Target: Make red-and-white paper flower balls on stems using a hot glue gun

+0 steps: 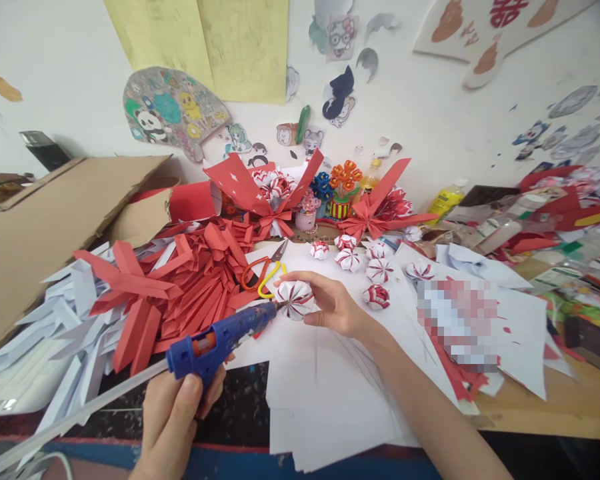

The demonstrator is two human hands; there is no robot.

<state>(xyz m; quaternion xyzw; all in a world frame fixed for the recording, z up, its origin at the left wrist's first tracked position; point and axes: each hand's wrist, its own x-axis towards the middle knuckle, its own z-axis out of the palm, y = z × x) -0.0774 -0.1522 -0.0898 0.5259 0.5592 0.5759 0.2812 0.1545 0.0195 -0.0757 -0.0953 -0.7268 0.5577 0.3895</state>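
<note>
My left hand (pixel 183 403) is wrapped round the handle of a blue hot glue gun (pixel 220 343), with a long glue stick (pixel 90 407) trailing from its back end. The gun's nozzle meets a white paper flower (pixel 296 300) with thin dark red stripes; whether glue is coming out is too small to see. My right hand (pixel 333 303) pinches that flower between thumb and fingers from its right side. Just behind it lie scissors (pixel 263 277) with orange and yellow handles. Several similar red-and-white paper flowers (pixel 379 270) rest on the white paper behind my right hand.
Folded red paper strips (pixel 195 287) and white strips (pixel 75 320) are heaped at left beside cardboard (pixel 65 213). White sheets (pixel 330 407) cover the middle of the table. Red-wrapped bouquets (pixel 275 190) and small potted flowers (pixel 345 187) stand along the wall. Clutter (pixel 520 233) fills the right.
</note>
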